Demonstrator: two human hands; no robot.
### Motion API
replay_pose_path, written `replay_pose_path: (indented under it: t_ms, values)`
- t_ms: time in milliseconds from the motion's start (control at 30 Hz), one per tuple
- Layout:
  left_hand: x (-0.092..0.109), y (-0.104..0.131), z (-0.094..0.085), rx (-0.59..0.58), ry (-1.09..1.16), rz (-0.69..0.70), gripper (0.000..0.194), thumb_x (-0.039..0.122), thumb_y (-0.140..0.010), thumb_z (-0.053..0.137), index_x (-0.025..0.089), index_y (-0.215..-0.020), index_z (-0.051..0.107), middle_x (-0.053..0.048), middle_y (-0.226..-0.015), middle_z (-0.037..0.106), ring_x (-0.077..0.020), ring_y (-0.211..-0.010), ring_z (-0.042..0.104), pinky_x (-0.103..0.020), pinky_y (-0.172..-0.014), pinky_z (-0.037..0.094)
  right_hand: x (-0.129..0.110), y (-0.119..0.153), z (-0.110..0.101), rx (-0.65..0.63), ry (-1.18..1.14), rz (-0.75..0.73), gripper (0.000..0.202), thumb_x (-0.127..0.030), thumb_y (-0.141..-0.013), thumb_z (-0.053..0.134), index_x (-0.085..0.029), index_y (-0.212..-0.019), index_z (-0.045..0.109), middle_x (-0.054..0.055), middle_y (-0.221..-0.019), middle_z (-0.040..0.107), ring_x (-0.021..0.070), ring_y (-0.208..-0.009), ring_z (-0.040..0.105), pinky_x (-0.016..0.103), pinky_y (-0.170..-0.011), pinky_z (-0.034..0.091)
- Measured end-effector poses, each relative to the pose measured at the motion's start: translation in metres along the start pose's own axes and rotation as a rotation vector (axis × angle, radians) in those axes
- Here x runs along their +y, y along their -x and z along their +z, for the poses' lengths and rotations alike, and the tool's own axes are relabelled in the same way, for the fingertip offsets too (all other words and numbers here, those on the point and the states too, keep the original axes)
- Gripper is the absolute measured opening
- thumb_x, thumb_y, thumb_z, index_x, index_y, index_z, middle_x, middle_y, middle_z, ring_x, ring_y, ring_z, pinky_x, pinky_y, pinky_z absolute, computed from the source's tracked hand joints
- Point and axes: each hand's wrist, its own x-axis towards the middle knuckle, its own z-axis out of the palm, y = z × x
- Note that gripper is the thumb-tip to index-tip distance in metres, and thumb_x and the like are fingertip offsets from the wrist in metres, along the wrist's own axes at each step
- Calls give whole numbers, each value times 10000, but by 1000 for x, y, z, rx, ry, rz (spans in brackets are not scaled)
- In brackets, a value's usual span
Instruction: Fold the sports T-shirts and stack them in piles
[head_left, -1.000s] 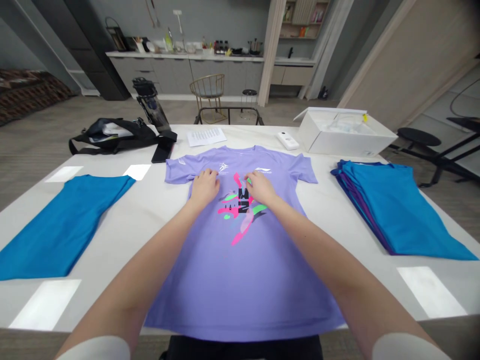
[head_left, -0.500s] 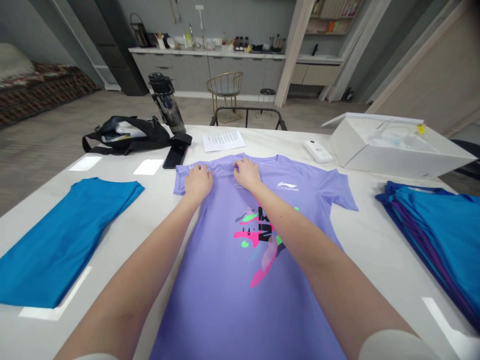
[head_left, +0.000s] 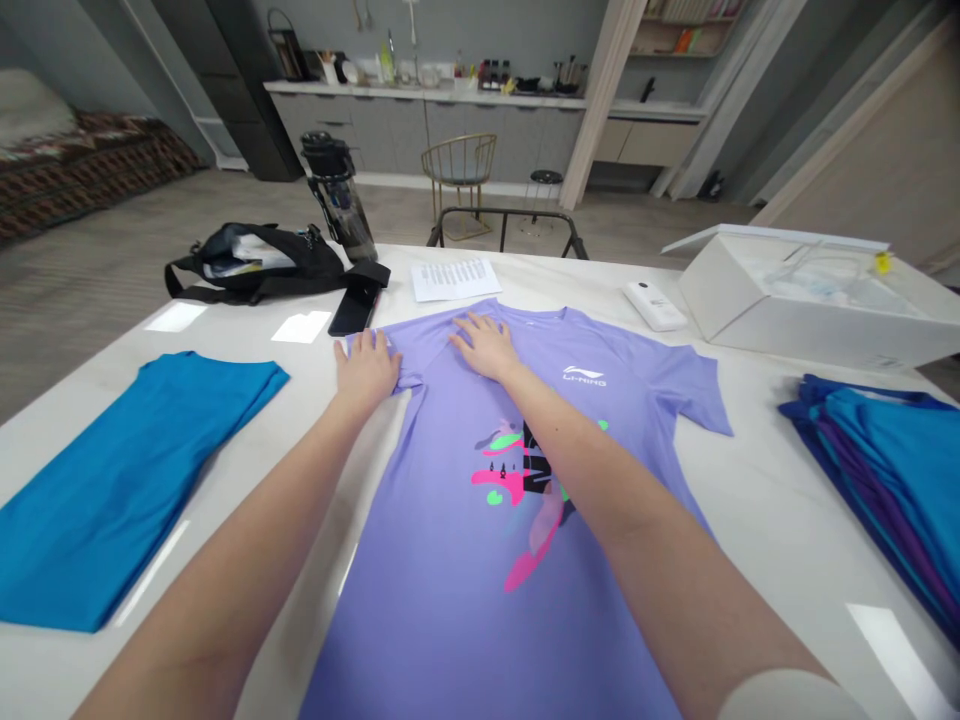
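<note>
A purple T-shirt with a colourful print and a white logo lies spread face up on the white table, its collar at the far side. My left hand rests on its left sleeve, fingers spread and covering most of that sleeve. Flat on the shirt near the left shoulder and collar lies my right hand, with its fingers apart. The right sleeve is stretched out flat, and my right forearm hides part of the print.
Blue folded cloth lies at the left, a stack of folded shirts at the right. Behind are a black bag, bottle, phone, paper, white device and open white box.
My left hand has moved left and outward over the sleeve, its fingers now spread. My right hand has shifted slightly left and opened out. The cloth near the left shoulder looks smoother.
</note>
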Motion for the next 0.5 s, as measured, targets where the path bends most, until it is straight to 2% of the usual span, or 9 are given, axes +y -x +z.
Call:
replay_pose_path:
  t_ms: [67,133,200,267,367,500]
  values:
    - [13,2,-9,62,52,163,541,299,-1014,358,97,-1505,467,-215,-1547,486,-340,-1434,454,-550,-1216,297,-2,14,-6,91,3,-3,520,-491,-1080,296,-256,-1468,551,106,-1553,510,300,-1403,436,521,-1158,313]
    - [35,8,-15,70,137,327,475,264,-1017,365,127,-1437,539,-173,-1479,553,-291,-1357,531,-450,-1175,387,-2,33,-14,147,29,8,455,-422,-1078,330,-231,-1390,601,139,-1439,591,295,-1313,499,496,-1101,361]
    - [62,19,-18,53,212,465,429,284,-1035,371,162,-1392,575,-132,-1432,591,-255,-1310,568,-388,-1143,431,2,53,-21,158,61,34,412,-421,-1069,371,-238,-1326,636,149,-1377,618,309,-1262,518,502,-1056,382]
    - [89,31,-17,34,242,545,423,340,-1049,399,183,-1410,553,-118,-1429,594,-246,-1306,572,-372,-1133,443,13,74,-28,158,86,116,406,-456,-1061,394,-243,-1288,654,153,-1352,621,323,-1237,523,509,-1025,396]
    - [124,45,-10,19,231,557,452,394,-1048,442,176,-1438,513,-145,-1474,558,-267,-1346,546,-397,-1140,436,50,105,-45,202,114,329,412,-435,-1066,366,-232,-1266,662,159,-1330,625,331,-1206,536,500,-987,417]
    - [167,44,-4,-13,259,610,407,354,-1052,439,173,-1403,536,-153,-1483,545,-259,-1362,531,-400,-1158,414,130,147,-82,331,161,568,396,-244,-1033,336,-186,-1268,648,179,-1301,634,330,-1202,551,473,-980,425]
